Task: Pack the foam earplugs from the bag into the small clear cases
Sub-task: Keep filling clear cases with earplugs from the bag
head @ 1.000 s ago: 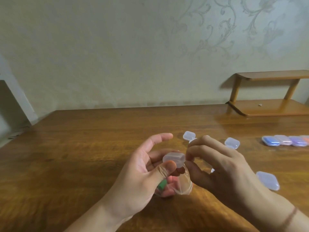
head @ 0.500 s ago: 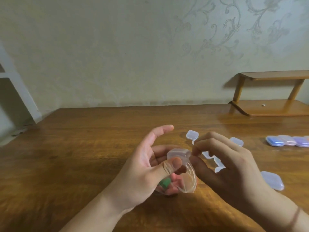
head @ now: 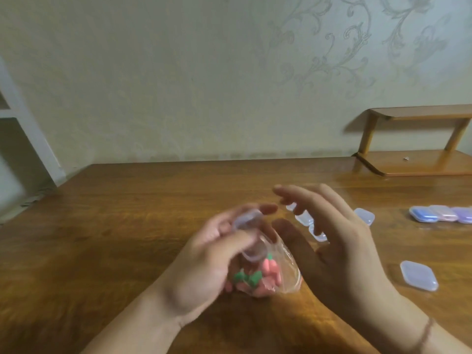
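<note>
Head view: left hand point(head: 204, 261) gripping open clear case point(head: 249, 235) over earplug bag point(head: 275, 272), right hand point(head: 329, 241) spread, unladen.

Dim, warm, greenish indoor light — soft shadows pool under the left hand point(head: 204, 261) and right hand point(head: 332, 241), both smeared by motion blur. Faint glare sheens the wooden table point(head: 127, 213); straight lines bow at the edges — the wall looks grainy.

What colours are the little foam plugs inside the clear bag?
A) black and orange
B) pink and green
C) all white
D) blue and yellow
B: through the clear bag that the left hand holds, the foam earplugs show pink with a few green ones.
</note>
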### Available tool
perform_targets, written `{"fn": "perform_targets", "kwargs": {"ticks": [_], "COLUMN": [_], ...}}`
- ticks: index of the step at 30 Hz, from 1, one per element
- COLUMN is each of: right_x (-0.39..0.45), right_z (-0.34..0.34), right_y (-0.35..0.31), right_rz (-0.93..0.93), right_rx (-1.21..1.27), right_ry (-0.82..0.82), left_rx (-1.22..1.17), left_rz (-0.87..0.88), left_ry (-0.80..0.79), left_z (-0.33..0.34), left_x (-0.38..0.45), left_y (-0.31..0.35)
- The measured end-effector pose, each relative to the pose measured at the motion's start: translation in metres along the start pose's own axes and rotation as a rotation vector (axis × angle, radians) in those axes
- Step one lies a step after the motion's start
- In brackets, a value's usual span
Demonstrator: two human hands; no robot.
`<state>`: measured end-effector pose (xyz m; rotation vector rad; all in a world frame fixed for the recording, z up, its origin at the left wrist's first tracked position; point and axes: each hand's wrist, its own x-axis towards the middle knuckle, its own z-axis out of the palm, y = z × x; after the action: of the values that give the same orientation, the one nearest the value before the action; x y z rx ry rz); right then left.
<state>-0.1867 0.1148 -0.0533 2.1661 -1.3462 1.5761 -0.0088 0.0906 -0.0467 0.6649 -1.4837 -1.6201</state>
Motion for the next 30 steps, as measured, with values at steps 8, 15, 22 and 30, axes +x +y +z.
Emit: {"fn": "perform_targets", "kwargs": {"ticks": [8, 15, 22, 30], "right_x": [-0.006, -0.014, -0.025, -0.025], "right_z": [-0.012, 0.011, 0.029, 0.029], "right_y": [0.020, 0.024, 0.030, 0.031], "right_rz": [0.275, 0.189, 0.114, 0.117], "right_rx": [-0.234, -0.172, -0.208, -0.164], "right_ry": [-0.473, -0.676, -0.583, -0.614], "left_rx": [-0.291, -0.014, 0.082, 0.104], "left_rz": [-0.072, 0.155, 0.221, 0.218], "left_ry": [0.403, 0.387, 0.366, 0.327], "left_z": [-0.032, -0.033, -0.035, -0.030], "left_x": [0.017, 0.023, 0.024, 0.024], "left_y": [-0.003, -0.020, -0.026, -0.028]}}
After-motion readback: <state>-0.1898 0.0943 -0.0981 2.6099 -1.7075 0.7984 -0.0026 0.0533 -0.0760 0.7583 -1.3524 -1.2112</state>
